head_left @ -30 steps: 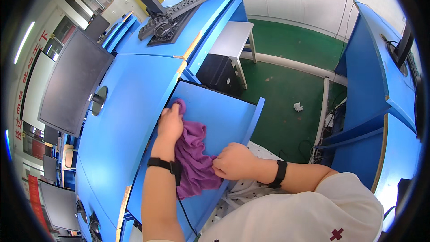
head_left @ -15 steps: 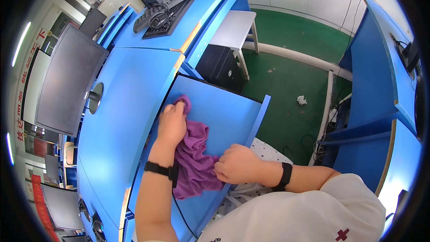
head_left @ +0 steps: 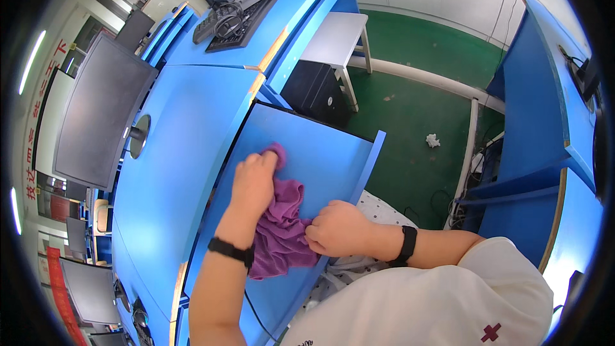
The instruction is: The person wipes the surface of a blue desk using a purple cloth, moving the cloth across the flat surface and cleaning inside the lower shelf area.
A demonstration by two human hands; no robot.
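Note:
A crumpled purple cloth [head_left: 282, 250] lies on the blue pull-out keyboard tray [head_left: 320, 147] in front of me. My left hand [head_left: 255, 179] presses down on the far end of the cloth, its fingers curled over a bunched part. At the cloth's right edge, near the tray's raised front lip, my right hand [head_left: 341, 229] is closed on a fold. Both wrists carry black bands. The fingertips of each hand are partly hidden by the knuckles and the cloth.
Left of the tray runs the blue desktop [head_left: 186, 115] with a monitor [head_left: 106, 112] on it. Stacked keyboards [head_left: 256, 9] lie farther up. A white stool [head_left: 336, 38] and a black computer tower [head_left: 317, 93] stand beyond the tray. Crumpled paper [head_left: 433, 141] lies on the green floor.
My left hand has slid slightly right across the tray, pulling the far end of the cloth with it. My right hand has stayed almost in place, still gripping its fold.

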